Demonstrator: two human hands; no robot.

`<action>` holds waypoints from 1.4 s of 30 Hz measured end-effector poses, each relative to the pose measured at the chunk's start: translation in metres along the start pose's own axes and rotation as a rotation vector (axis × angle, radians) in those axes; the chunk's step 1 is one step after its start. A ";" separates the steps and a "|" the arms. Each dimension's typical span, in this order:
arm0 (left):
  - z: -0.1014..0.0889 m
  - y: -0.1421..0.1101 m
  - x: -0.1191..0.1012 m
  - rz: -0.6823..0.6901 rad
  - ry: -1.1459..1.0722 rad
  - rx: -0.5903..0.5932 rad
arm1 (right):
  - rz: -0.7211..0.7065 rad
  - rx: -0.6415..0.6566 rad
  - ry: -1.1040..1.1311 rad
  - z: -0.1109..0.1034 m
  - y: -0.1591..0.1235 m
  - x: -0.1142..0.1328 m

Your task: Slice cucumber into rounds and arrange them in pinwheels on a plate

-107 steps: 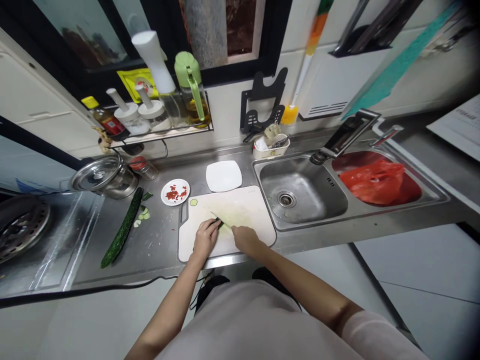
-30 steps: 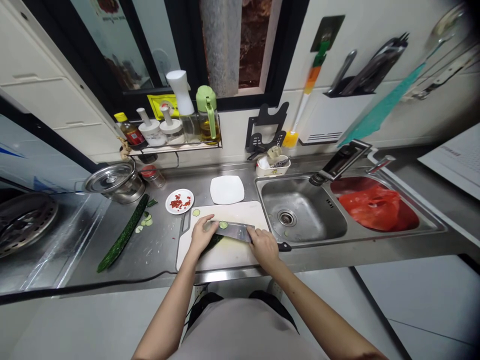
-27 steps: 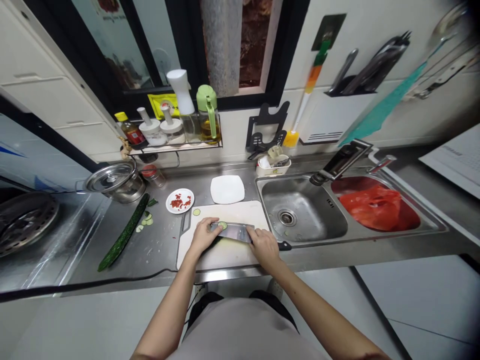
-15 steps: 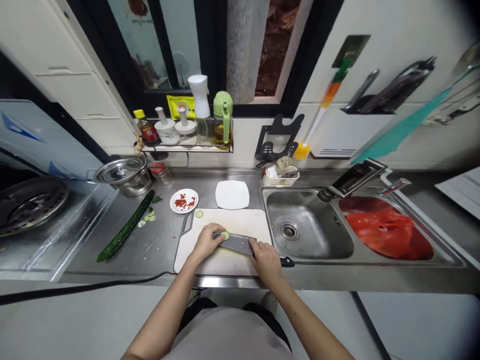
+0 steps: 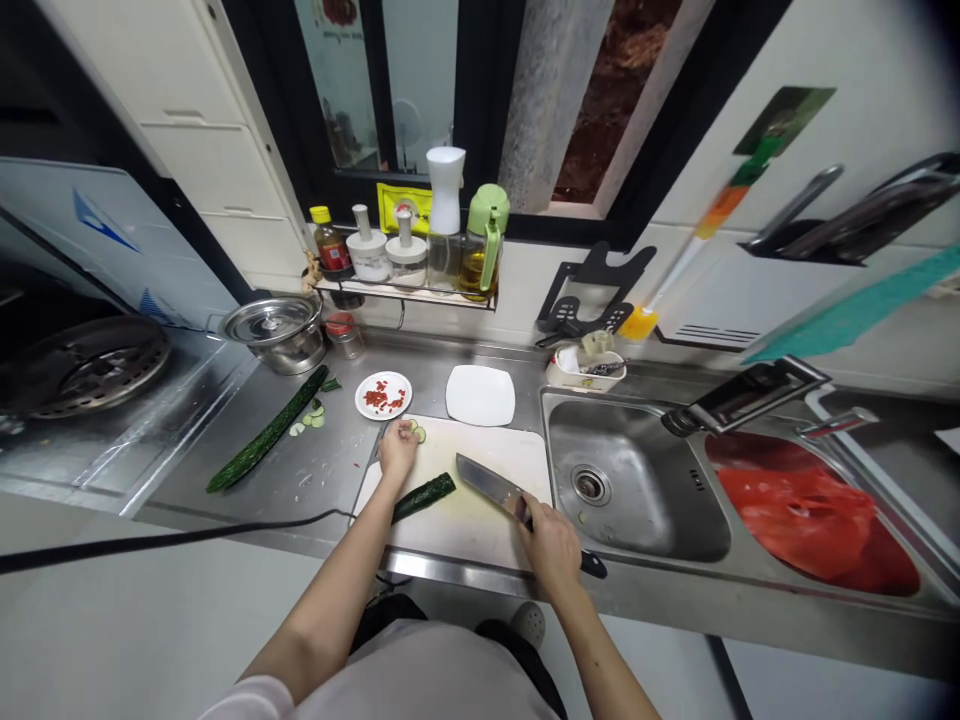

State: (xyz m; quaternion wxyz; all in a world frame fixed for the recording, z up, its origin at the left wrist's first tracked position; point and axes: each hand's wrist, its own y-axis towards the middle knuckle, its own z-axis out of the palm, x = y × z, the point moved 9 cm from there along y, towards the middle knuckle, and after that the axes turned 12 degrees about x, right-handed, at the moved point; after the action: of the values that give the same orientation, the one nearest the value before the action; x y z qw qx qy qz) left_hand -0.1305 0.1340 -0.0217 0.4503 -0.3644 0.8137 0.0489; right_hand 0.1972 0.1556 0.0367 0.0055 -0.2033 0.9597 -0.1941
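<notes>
My left hand is over the far left corner of the white board. Its fingers are bent in, with the tips right by two thin round slices. I can't tell if I am pinching one of them. The slices are pale green inside with a thin dark rim.

My right hand is closed tight around the black handle of a big knife. The wide, shiny grey blade slants over the middle of the board, and its tip points to the far left corner.

The cut cucumber lies on the left half of the board, nearer the front edge. It is dark green and bumpy, and it lies on a slant. My left arm hides its lower end. Its other end is just beside the knife, not touching.

Past the board's left edge, a long whole cucumber lies on the metal counter. It is dark green and bumpy too. A few pale bits sit beside it.
</notes>
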 end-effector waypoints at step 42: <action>0.010 -0.073 -0.030 0.525 0.161 0.107 | 0.024 0.076 0.346 0.015 0.012 0.004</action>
State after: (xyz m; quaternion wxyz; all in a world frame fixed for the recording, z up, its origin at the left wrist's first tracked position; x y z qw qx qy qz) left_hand -0.0674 0.1008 0.0137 0.3747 -0.1192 0.9149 0.0916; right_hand 0.1900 0.1585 0.0187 -0.1496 -0.1549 0.9407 -0.2620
